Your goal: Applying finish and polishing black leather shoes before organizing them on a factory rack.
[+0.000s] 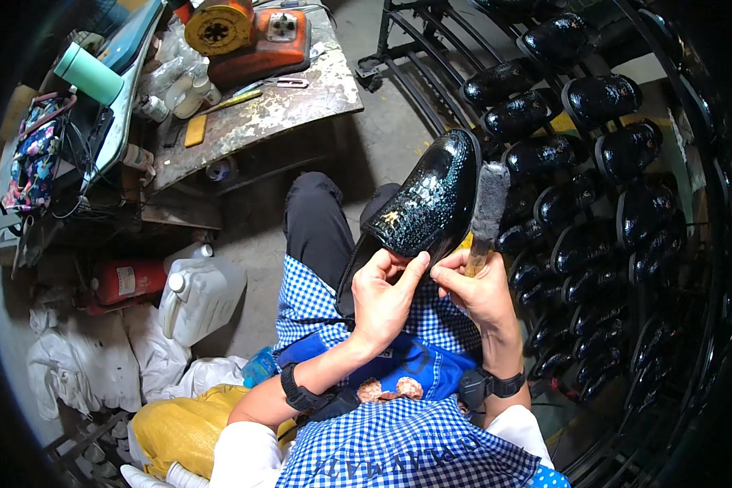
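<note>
A glossy black clog-like shoe (428, 198) is held above my lap, its rounded toe pointing away and its open back toward me. My left hand (385, 294) grips the shoe at the edge of its opening, thumb on top and fingers partly hidden inside. My right hand (481, 294) is closed around the wooden handle of a flat tool with a dark grey, fuzzy-looking head (490, 199), perhaps a brush. That head stands upright just right of the shoe. The right thumb and forefinger are at the shoe's near right edge; whether they touch it I cannot tell.
On the right, a metal rack (431, 77) carries many similar black shoes (602, 99). A worn worktable (252, 130) at the far left bears a red machine (289, 41), cups and tools. A white jerrycan (207, 301), red container (130, 279) and yellow sack (179, 427) are at left.
</note>
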Action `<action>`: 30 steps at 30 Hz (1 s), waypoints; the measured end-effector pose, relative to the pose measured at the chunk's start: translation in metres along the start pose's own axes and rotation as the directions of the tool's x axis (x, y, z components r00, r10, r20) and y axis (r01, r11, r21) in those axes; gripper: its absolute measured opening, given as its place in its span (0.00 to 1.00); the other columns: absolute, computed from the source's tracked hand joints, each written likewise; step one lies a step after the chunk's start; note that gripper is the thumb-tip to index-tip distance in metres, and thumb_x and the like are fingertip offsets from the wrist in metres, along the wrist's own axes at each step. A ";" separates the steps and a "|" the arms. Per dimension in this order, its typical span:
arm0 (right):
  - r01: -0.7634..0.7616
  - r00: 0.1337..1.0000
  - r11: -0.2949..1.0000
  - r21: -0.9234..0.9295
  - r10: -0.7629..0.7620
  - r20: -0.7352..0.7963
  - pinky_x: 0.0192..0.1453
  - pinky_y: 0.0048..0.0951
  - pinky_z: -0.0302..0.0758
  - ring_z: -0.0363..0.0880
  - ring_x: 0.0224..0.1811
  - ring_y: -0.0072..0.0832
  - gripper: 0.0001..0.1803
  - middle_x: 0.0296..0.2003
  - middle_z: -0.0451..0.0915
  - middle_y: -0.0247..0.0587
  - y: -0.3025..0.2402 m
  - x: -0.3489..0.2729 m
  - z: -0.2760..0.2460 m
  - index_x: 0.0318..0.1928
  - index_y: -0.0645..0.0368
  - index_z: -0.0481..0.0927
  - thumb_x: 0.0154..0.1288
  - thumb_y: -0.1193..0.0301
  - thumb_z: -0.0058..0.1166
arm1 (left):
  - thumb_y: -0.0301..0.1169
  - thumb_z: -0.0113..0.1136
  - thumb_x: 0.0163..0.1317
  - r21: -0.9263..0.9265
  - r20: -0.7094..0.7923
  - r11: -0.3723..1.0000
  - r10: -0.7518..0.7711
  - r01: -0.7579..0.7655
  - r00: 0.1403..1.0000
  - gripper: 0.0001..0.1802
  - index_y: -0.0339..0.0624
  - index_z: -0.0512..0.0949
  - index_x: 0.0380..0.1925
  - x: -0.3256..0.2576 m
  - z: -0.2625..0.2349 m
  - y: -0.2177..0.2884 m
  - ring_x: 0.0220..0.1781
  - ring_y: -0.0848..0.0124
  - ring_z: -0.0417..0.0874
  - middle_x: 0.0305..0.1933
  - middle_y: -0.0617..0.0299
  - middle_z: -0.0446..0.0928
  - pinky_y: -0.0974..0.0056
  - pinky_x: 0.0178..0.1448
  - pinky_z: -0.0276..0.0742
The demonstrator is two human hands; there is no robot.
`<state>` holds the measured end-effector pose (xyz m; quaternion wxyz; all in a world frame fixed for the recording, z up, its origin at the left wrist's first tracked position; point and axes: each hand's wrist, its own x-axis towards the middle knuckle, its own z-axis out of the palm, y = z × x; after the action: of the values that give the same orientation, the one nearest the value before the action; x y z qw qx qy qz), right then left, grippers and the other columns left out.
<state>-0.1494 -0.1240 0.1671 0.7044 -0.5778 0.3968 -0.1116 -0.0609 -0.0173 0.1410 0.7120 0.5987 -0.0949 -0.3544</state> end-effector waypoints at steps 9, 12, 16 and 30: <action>-0.013 0.998 0.999 -0.030 0.011 -0.060 0.20 0.18 0.65 0.71 0.16 0.16 0.07 0.16 0.74 0.31 0.005 0.006 0.000 0.21 0.63 0.76 0.50 0.76 0.60 | 0.25 0.61 0.59 0.164 0.006 0.986 -0.022 0.021 1.000 0.09 0.33 0.77 0.38 -0.001 0.004 -0.006 0.34 0.83 0.77 0.34 0.64 0.80 0.76 0.39 0.73; 0.030 0.989 0.999 -0.022 -0.033 -0.141 0.20 0.18 0.64 0.69 0.16 0.15 0.08 0.15 0.74 0.30 0.011 0.007 0.006 0.19 0.62 0.75 0.49 0.76 0.60 | 0.26 0.61 0.59 0.160 0.019 0.987 -0.032 0.028 0.999 0.09 0.33 0.77 0.38 -0.001 0.004 -0.006 0.34 0.83 0.77 0.34 0.64 0.81 0.77 0.38 0.72; 0.023 0.984 0.997 0.072 -0.010 -0.178 0.18 0.18 0.62 0.66 0.14 0.14 0.07 0.14 0.72 0.29 0.014 0.005 0.011 0.18 0.61 0.74 0.48 0.78 0.59 | 0.26 0.61 0.59 0.009 0.039 1.000 -0.013 0.013 0.999 0.09 0.33 0.77 0.38 0.001 0.002 -0.006 0.33 0.83 0.77 0.34 0.64 0.81 0.78 0.37 0.72; -0.133 0.982 0.729 0.671 0.007 0.187 0.11 0.24 0.55 0.52 0.05 0.20 0.07 0.10 0.62 0.36 0.034 0.007 -0.019 0.17 0.58 0.65 0.49 0.76 0.44 | 0.26 0.61 0.59 0.001 0.105 0.989 -0.146 0.147 0.984 0.12 0.31 0.77 0.41 0.005 -0.008 -0.006 0.37 0.80 0.78 0.37 0.61 0.81 0.74 0.43 0.74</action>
<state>-0.1676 -0.1317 0.1332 0.9020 -0.2718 0.2880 -0.1721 -0.0552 -0.0142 0.1322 0.6800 0.5822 -0.0867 -0.4372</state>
